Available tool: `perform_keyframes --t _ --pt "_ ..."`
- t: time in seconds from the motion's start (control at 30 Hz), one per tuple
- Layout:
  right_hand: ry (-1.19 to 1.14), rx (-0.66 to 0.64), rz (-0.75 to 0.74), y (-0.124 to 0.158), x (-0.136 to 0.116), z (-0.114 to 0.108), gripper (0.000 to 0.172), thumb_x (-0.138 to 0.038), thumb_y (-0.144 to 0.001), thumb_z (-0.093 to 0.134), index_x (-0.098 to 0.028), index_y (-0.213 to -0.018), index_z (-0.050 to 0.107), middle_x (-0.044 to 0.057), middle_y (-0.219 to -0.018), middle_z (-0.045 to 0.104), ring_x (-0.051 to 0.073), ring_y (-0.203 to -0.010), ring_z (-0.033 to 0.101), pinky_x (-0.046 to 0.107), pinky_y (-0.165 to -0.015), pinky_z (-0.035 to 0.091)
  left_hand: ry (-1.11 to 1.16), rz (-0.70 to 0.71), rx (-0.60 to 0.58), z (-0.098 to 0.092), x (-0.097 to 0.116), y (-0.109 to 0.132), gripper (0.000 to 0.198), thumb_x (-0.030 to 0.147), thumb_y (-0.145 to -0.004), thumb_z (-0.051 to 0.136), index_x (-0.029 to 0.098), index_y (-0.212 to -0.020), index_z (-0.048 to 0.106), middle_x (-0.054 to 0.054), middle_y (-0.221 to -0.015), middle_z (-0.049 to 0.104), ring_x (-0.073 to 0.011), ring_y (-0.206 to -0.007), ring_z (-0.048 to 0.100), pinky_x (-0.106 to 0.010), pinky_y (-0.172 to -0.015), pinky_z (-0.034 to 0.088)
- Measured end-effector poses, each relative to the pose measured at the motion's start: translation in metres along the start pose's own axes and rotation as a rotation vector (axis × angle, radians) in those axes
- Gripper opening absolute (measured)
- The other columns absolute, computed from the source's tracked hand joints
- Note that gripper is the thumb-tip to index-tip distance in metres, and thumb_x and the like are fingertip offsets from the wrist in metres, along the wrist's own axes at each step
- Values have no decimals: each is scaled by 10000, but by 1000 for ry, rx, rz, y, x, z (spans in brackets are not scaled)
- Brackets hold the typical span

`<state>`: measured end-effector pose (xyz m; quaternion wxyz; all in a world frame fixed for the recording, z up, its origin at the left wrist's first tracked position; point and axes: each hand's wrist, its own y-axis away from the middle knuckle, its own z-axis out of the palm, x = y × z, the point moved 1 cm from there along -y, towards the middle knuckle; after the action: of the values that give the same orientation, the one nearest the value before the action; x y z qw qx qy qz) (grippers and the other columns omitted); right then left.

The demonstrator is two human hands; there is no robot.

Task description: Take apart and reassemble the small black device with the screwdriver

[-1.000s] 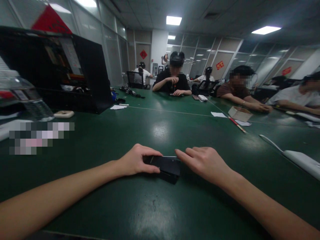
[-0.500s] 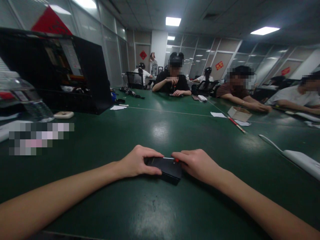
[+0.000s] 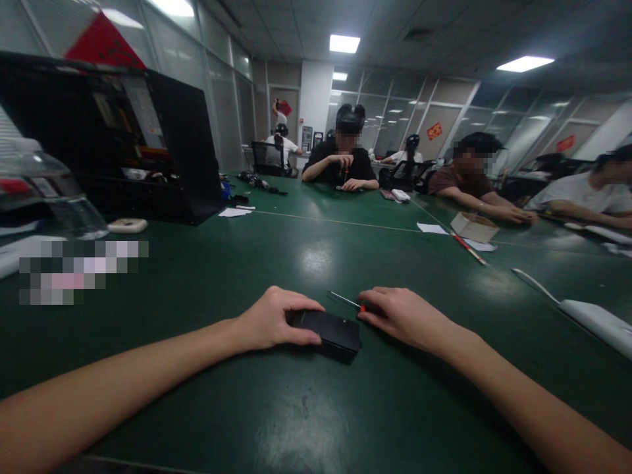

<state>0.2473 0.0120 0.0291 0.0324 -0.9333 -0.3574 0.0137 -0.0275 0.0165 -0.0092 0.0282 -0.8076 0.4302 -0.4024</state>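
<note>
A flat black device (image 3: 332,331) lies on the green table (image 3: 316,408) just in front of me. My left hand (image 3: 276,320) is closed around its left end, thumb along the near side and fingers over the top. My right hand (image 3: 402,315) is closed on a small screwdriver (image 3: 348,303) with a red handle. Its thin metal shaft points left and away from me, just behind the device's far right corner, and its tip does not touch the device.
A large black case (image 3: 123,141) and a plastic water bottle (image 3: 54,197) stand at the left. Several other people sit at the far and right sides of the table. A small cardboard box (image 3: 473,226), a red pen (image 3: 469,249) and a white object (image 3: 587,315) lie to the right.
My right hand went from open fingers by the device to gripping the red-handled screwdriver, then drew slightly back and right, so the shaft now shows. My left hand kept its hold.
</note>
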Motion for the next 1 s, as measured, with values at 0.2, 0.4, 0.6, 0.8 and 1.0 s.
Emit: perform_keyframes --t 0.2,0.4,0.6,0.8,1.0 --pt "-111 118 -11 1 -14 -7 289 -350 -1001 445 -178 -1108 650 96 -1027 667 199 -904 640 326 -798 505 1 14 -1 0 0 0 468 458 -752 761 166 -1114 715 -85 -1030 760 -209 -882 707 -285 -776 524" --pt "-295 181 -15 4 -54 -14 574 -554 -820 671 -156 -1228 608 123 -1176 621 252 -1050 592 384 -903 498 -19 40 7 1 -1 0 478 467 -758 756 163 -1123 707 -86 -1029 759 -207 -885 709 -275 -773 525" --pt "-325 120 55 1 -70 -10 356 -433 -861 654 -188 -1119 664 85 -1064 627 231 -973 590 372 -854 496 -30 29 12 6 3 -1 475 465 -771 743 157 -1130 701 -94 -1055 752 -216 -926 704 -296 -830 526" --pt "-393 155 68 1 -69 -7 288 -365 -852 665 -183 -1074 675 68 -1023 616 192 -910 594 322 -798 486 21 -63 -21 6 8 -1 599 456 -733 775 195 -1245 605 -64 -1079 720 -216 -945 680 -313 -829 511" --pt "-397 173 83 2 -69 -5 289 -369 -843 671 -189 -1068 689 74 -1040 618 201 -917 602 332 -802 487 -22 -166 -112 2 15 -2 534 439 -673 810 201 -1123 647 -43 -1047 693 -232 -939 647 -330 -815 471"
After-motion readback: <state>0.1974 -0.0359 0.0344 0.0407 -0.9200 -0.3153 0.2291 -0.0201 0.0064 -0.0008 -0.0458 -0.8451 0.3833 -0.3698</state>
